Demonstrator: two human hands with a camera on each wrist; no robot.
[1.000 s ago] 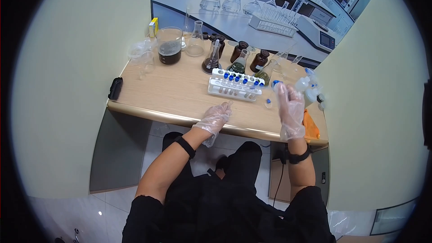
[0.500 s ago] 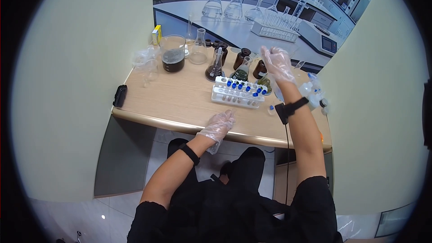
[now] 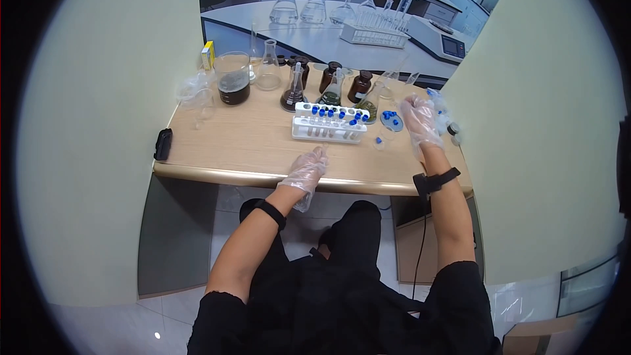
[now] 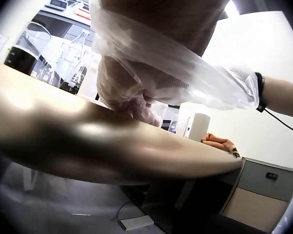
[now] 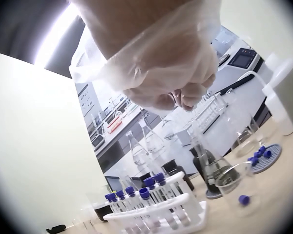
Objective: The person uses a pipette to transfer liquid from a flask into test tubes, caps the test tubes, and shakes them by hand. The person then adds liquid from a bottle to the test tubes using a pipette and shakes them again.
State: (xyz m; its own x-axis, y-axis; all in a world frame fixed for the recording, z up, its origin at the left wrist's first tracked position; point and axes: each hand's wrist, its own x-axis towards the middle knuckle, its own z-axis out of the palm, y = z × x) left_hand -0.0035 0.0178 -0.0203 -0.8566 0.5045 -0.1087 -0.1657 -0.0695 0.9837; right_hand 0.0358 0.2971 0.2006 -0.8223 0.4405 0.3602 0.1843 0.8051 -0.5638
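Over the front edge of the desk, my gloved left hand (image 3: 305, 169) has its fingers curled together, and a small clear tip shows at the fingertips. I cannot tell what it is. Raised at the right is my gloved right hand (image 3: 419, 118), fingers bent in, with nothing visible between them. To its left lies a round dish (image 3: 392, 126) holding several blue caps. A small clear beaker (image 5: 222, 187) with one blue cap (image 5: 244, 200) inside stands in front of the dish. The white rack (image 3: 328, 134) holds several blue-capped test tubes, beyond my left hand.
Behind the rack stand flasks with dark (image 3: 292, 97), green (image 3: 330, 97) and yellowish liquid (image 3: 370, 110), then brown bottles (image 3: 360, 85). A large beaker (image 3: 234, 85) of dark liquid and a conical flask (image 3: 268, 69) are back left. White plastic bottles (image 5: 278, 109) stand at the right.
My right hand reached forward over the back right of the desk, then drew back toward the right side, uncovering the dish of caps. My left hand has stayed near the front edge.
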